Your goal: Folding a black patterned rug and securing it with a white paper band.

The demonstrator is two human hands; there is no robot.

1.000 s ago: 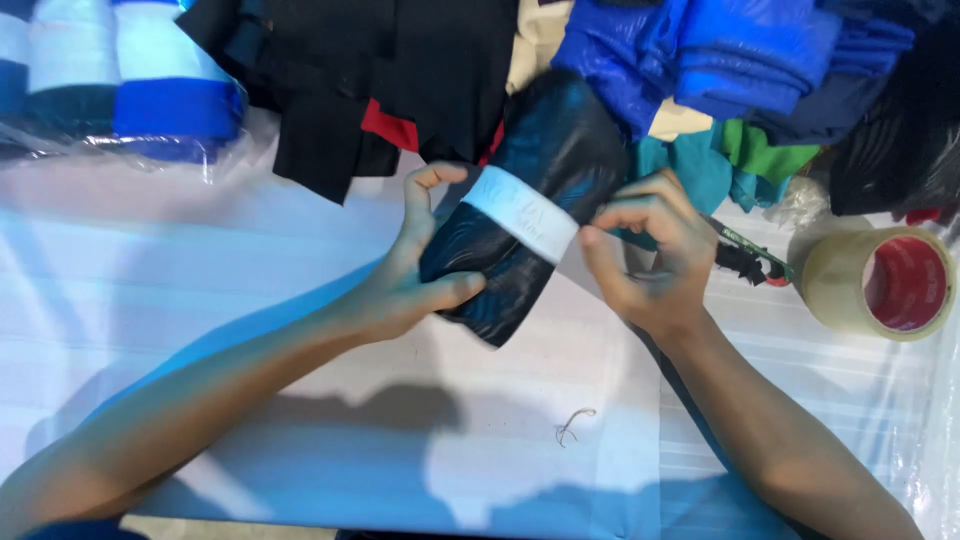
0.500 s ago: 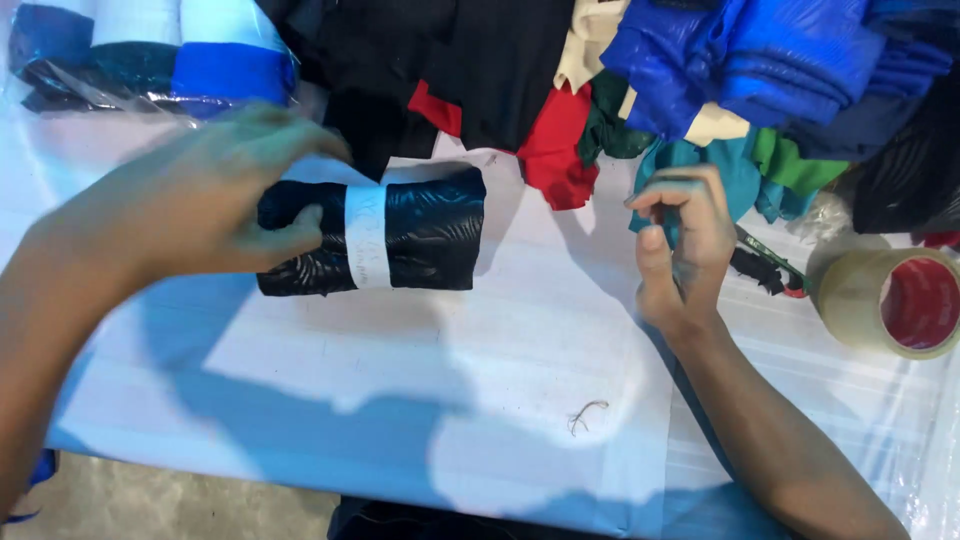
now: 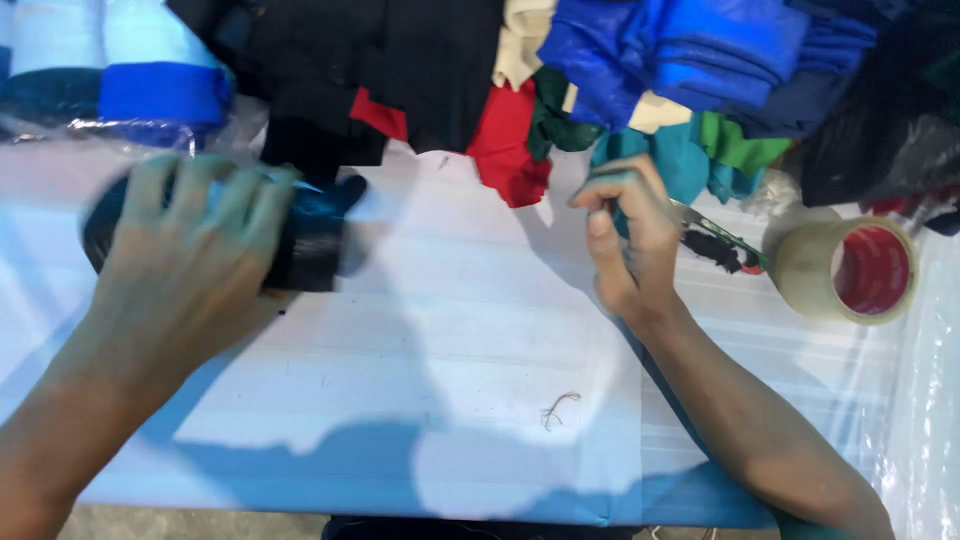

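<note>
While I watch the head view, the left hand (image 3: 185, 265) lies spread over the dark rolled bundle (image 3: 310, 240) at the left of the frame, fingers splayed and wrapped round it on the white table (image 3: 450, 330). It looks soft and light to me, cloth in slick plastic, so likely slippery; the middle of the roll seems the place to grasp. Right hand (image 3: 628, 245), centre right, is curled with fingertips drawn together; whether it pinches anything, I cannot tell. Just beside it lies one pair of scissors (image 3: 720, 245), and further right one roll of clear tape (image 3: 848, 272) with a red core. Counting on: two wrapped blue-and-white rolls (image 3: 110, 80) upper left, one heap of loose cloth pieces (image 3: 600, 70) across the top, one stray thread (image 3: 560, 408) low centre.
</note>
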